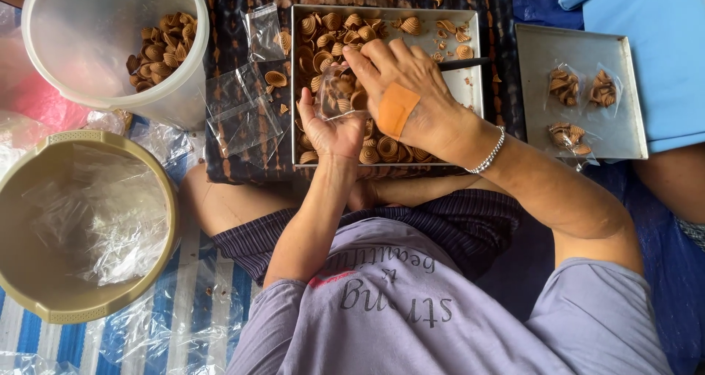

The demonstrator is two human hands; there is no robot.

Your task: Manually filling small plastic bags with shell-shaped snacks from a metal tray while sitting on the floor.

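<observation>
The left hand (pixel 332 129) lies palm up with its fingers curled around a small clear bag (pixel 336 94). The right hand (pixel 402 96) lies over the bag's mouth. Its fingers are close together and pressed down on the bag and the snacks inside it. An orange plaster (pixel 395 109) sits on the back of this hand, and a bead bracelet (pixel 490 151) goes round the wrist.

Both hands are over a metal tray (pixel 470 88). Brown shell-shaped snacks (pixel 330 33) fill the tray, most of them at the 9 o'clock side and along the bottom edge. A dark stick (pixel 464 63) pokes out from under the right hand toward 3 o'clock.

At 9 o'clock from the hands, empty clear bags (pixel 246 114) lie on a dark cloth (pixel 235 158). Farther out at 10 o'clock stands a white bucket (pixel 187 88) with more snacks inside. At 8 o'clock sits a tan bucket (pixel 165 199) lined with clear plastic.

At 3 o'clock is a second tray (pixel 536 88) with three filled bags (pixel 565 87) on it.
</observation>
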